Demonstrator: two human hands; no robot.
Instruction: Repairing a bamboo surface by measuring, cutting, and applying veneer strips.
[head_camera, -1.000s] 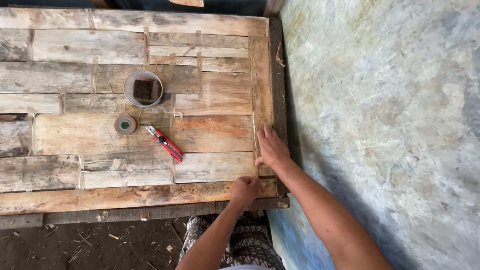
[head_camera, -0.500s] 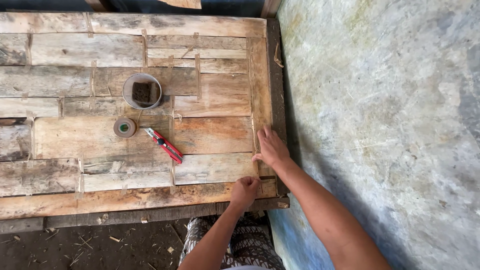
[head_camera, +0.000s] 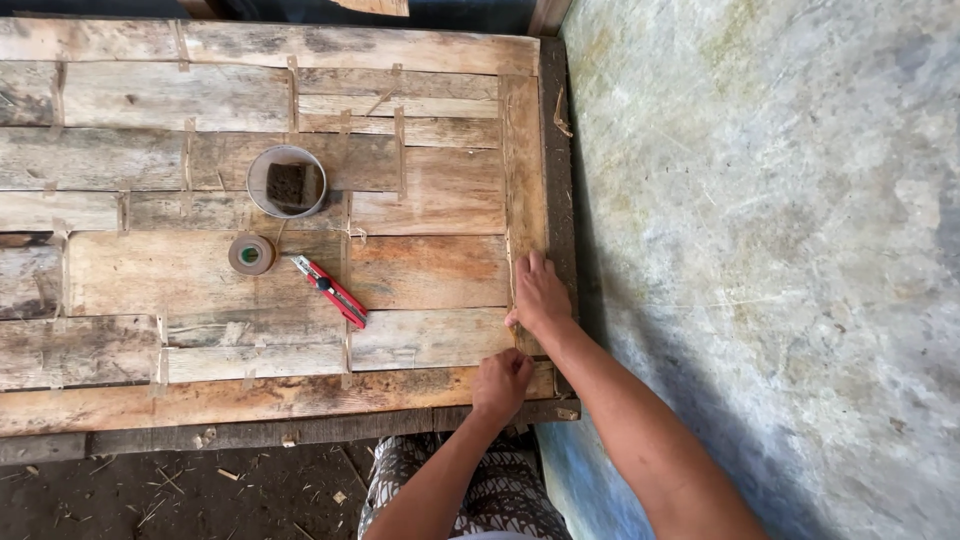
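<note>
both hands work at the wooden panel's (head_camera: 430, 270) four o'clock corner, tight against its right edge, with bare concrete floor (head_camera: 780, 250) beyond. the right hand (head_camera: 540, 295) lies flat, fingers released, on a thin pale strip (head_camera: 509, 250) running toward twelve o'clock. the left hand (head_camera: 502, 383) is clenched, pinching the strip's near end.

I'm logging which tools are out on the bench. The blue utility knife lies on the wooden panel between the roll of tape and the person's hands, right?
Not quite: the utility knife is red, not blue, as the head view shows. The rest holds: it lies on the wooden panel, between the roll of tape and the left hand and right hand.
</note>
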